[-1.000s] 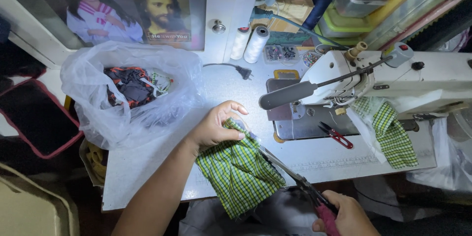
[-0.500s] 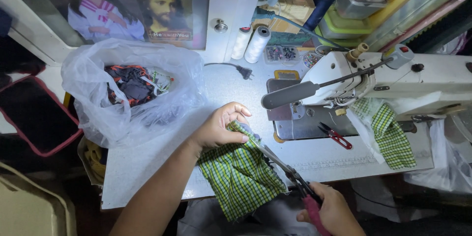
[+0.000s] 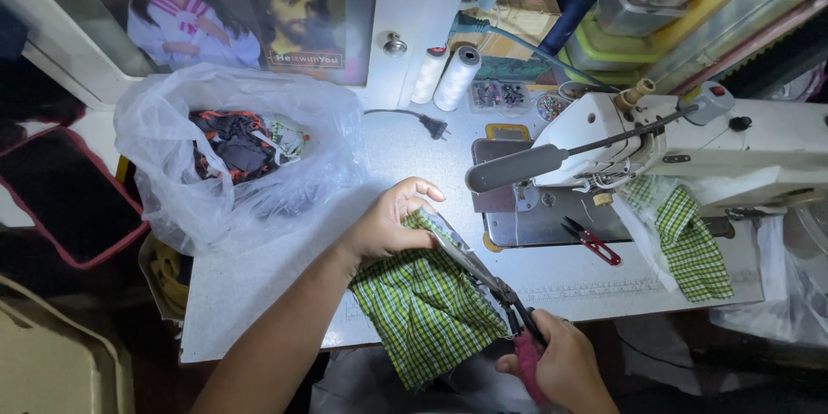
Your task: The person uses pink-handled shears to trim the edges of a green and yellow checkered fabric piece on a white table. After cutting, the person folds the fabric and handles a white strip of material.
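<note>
Scissors (image 3: 483, 272), blades pointing up-left along a diagonal, are being gripped by the right hand (image 3: 561, 366); green checked fabric (image 3: 423, 306) is being pinched by the left hand (image 3: 388, 224), beside a sewing machine (image 3: 655, 142).

Tight room on the counter (image 3: 285, 285)

Bare counter lay open near-left of the left hand (image 3: 390, 226); a bulging plastic bag (image 3: 233, 164) blocked the far left, the sewing machine (image 3: 690, 142) and its lamp arm (image 3: 517, 168) blocked the right.

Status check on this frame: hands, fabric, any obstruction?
Left hand pinching green checked fabric. Right hand on scissors, blades at fabric edge. Nothing in the way.
</note>
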